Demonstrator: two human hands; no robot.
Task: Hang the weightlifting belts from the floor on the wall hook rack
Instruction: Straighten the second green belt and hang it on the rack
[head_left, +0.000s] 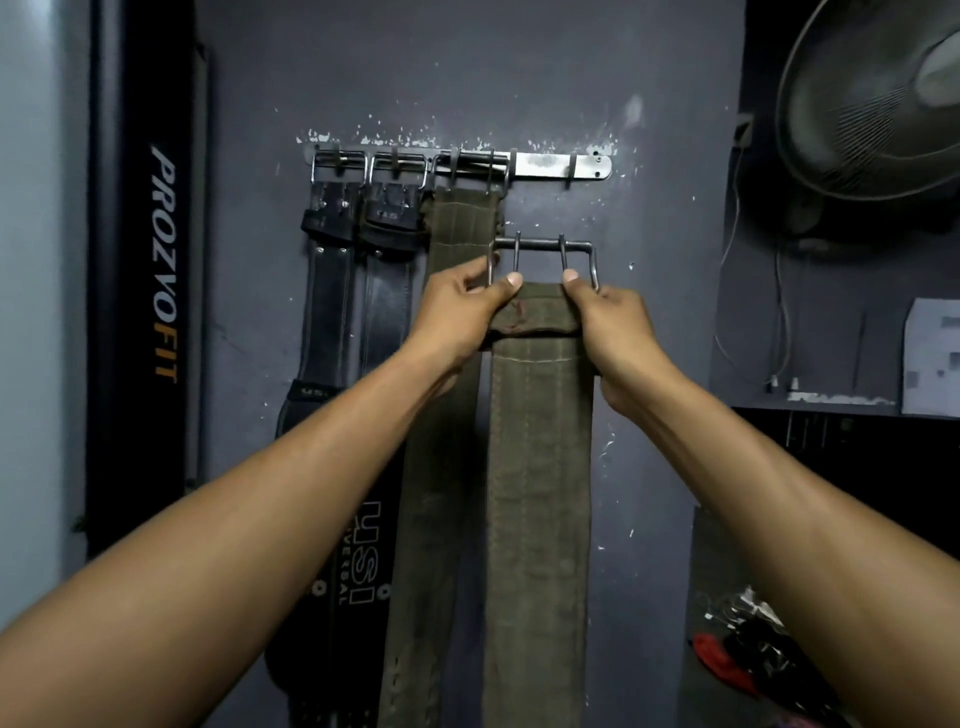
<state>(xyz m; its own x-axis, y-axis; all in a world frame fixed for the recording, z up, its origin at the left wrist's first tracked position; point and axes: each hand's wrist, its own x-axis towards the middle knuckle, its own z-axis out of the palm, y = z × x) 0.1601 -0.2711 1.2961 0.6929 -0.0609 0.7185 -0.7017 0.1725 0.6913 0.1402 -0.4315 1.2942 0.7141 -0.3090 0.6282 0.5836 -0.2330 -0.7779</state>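
Both hands, left (457, 317) and right (613, 322), clamped on olive belt (540, 467) below hook rack (545, 166), three belts hung there

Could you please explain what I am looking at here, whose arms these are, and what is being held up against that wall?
This is one picture from a camera worn on a person's head, so the two bare arms belong to the wearer. The left hand and right hand grip the top of an olive belt just under its metal buckle, lifted toward a steel hook rack on the dark wall. Two black belts and another olive belt already hang there. A fan shows at upper right.
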